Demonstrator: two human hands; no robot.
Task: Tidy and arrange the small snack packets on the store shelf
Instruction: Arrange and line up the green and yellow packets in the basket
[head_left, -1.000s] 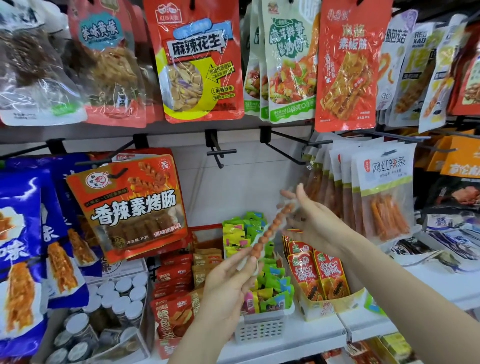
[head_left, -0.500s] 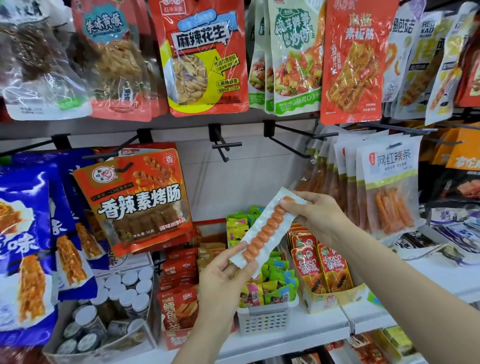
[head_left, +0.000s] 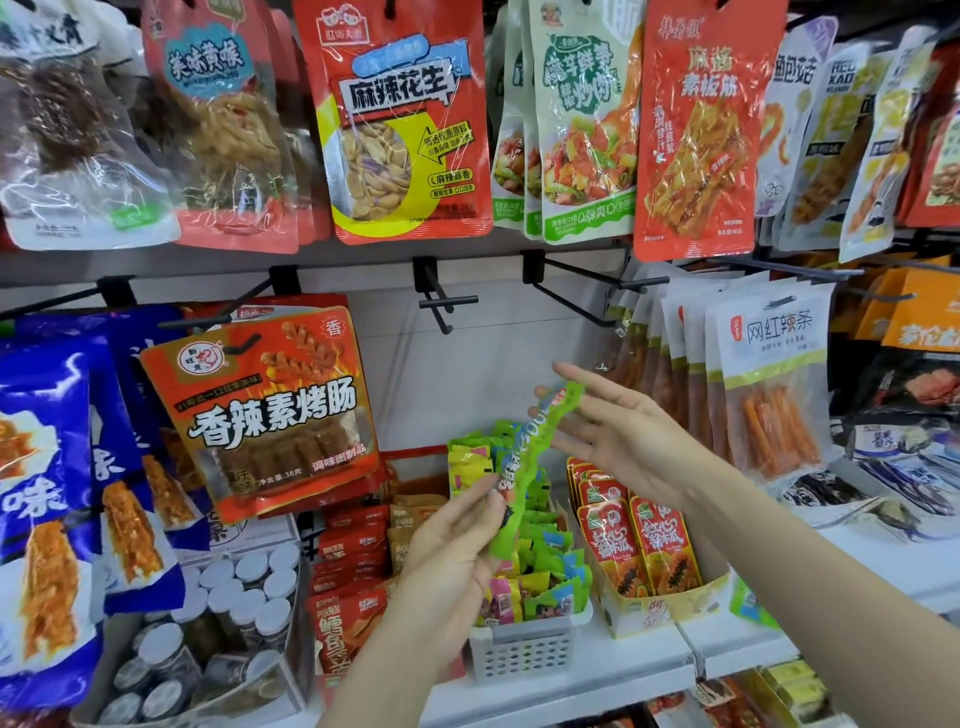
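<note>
The store shelf (head_left: 597, 670) is carrying rows of boxed and basketed snacks, while larger pouches are hanging from pegs above so their fronts are facing the aisle. One orange sausage-snack pouch (head_left: 265, 415) is hanging at the front of its peg, and at least five white spicy-strip pouches (head_left: 769, 384) are hanging in a row behind one another; two pegs (head_left: 447, 301) between them are standing bare. One white slotted basket (head_left: 524, 649) is holding a heap of small candy packets, too many to count, likely the home of the piece in hand. One long green snack strip (head_left: 524, 462) is being held slanted in front of that basket, probably to turn its printed face outward before placing. The left hand (head_left: 457, 561) is pinching the strip's lower end between thumb and fingers. The right hand (head_left: 618, 431) is lying open, straight fingers just touching the upper end to steady it.
</note>
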